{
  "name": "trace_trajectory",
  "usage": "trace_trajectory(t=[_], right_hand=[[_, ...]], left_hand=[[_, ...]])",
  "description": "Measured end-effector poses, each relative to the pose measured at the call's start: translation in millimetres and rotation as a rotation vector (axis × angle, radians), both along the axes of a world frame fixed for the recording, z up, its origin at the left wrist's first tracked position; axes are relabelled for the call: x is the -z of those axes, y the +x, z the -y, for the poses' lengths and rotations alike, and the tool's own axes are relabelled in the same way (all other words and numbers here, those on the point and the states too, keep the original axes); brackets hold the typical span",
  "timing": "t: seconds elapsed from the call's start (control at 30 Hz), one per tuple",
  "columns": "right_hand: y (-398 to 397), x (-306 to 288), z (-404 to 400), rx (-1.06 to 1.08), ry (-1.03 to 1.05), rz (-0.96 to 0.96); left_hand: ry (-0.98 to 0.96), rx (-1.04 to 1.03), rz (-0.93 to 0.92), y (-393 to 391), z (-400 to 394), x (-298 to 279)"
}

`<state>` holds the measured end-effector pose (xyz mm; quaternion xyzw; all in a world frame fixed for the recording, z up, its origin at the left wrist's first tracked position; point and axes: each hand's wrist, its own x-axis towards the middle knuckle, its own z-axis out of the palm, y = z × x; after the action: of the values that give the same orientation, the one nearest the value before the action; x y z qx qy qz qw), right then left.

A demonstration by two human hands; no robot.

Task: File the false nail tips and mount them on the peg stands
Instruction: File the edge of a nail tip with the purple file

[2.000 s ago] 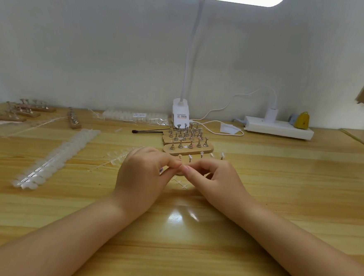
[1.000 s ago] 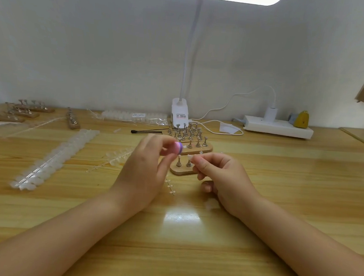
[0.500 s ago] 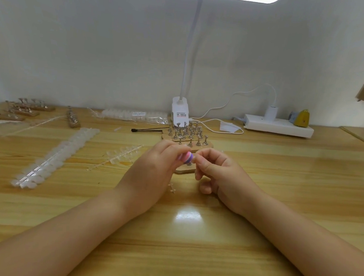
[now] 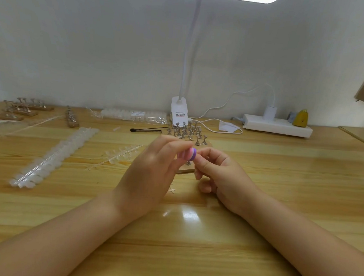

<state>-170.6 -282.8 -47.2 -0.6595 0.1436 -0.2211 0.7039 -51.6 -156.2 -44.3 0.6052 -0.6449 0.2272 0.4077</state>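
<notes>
Two hands meet just above the table, close in front of the nearest peg stand. The left hand pinches a small pink-and-purple file block between thumb and curled fingers. The right hand curls its thumb and forefinger tight against the block's purple end, apparently pinching a nail tip there; the tip itself is hidden or too small to make out. By my reading, filing is under way and mounting is not yet done. A clear tip this tiny could slip from the pinch under the block's rubbing and vanish on the pale wood, and a careless stroke could knock the stand's metal pegs just behind the knuckles. More peg stands cluster farther back by the lamp base. Strips of unfiled nail tips lie to the left, with a shorter strip nearer the hands.
</notes>
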Motion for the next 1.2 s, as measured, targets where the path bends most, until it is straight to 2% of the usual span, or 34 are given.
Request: trace_trajectory(t=[0.17, 0.33, 0.5, 0.6, 0.67, 0.83, 1.0, 1.13, 1.2], right_hand=[[-1, -3, 2, -0.025, 0.139, 0.011], [0, -4, 2, -0.047, 0.126, -0.002], [-2, -5, 7, -0.074, 0.195, 0.006], [-1, -3, 8, -0.068, 0.147, -0.004], [-2, -2, 8, -0.078, 0.131, -0.008], [0, -3, 11, -0.086, 0.218, -0.001], [0, -2, 9, -0.102, 0.151, -0.010], [-1, -3, 11, -0.119, 0.221, -0.004], [0, -3, 10, -0.116, 0.199, -0.006]], left_hand=[[0.093, -0.144, -0.055, 6, 0, 5], [-0.012, 0.020, 0.076, -2, 0, 1], [0.002, -0.101, 0.043, 6, -2, 1], [-0.087, 0.027, 0.084, 0, -2, -3], [-0.071, 0.062, 0.124, -3, -1, -2], [0.033, -0.116, 0.008, 5, -2, 2], [0.004, 0.039, 0.050, -1, 0, 1], [0.071, -0.105, -0.042, 6, -1, 3], [0.026, -0.082, -0.049, 8, -2, 2]])
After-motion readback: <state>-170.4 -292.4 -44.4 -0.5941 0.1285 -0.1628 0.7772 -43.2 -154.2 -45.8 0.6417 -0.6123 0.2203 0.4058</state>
